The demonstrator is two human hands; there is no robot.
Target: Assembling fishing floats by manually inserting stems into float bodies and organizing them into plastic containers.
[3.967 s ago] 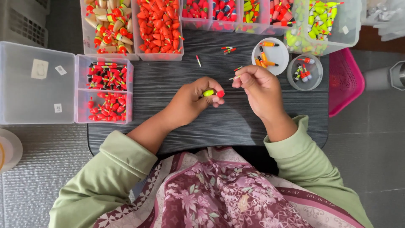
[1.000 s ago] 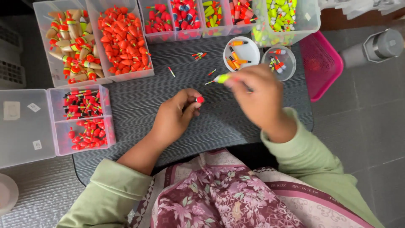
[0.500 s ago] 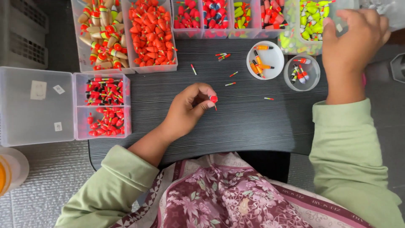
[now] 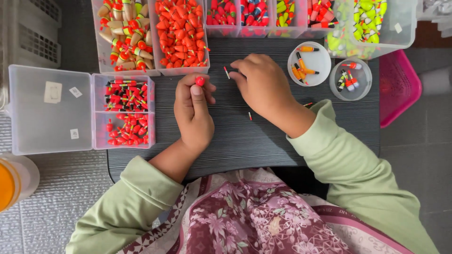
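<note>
1 red bead, left hand, 2 round dishes

left hand: fist, fingertips pinched | right hand: palm-down, fingers curled

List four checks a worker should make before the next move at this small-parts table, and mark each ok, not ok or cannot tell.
1. Left hand grips the red bead at its fingertips: ok.
2. Right hand rests by the small stick, fingers apart from it: ok.
3. Whether the right hand holds anything under its palm: cannot tell.
4. Round white dish of orange pieces upright beside the right hand: ok.
5. Loose stick lying on the dark table: not ok.
</note>
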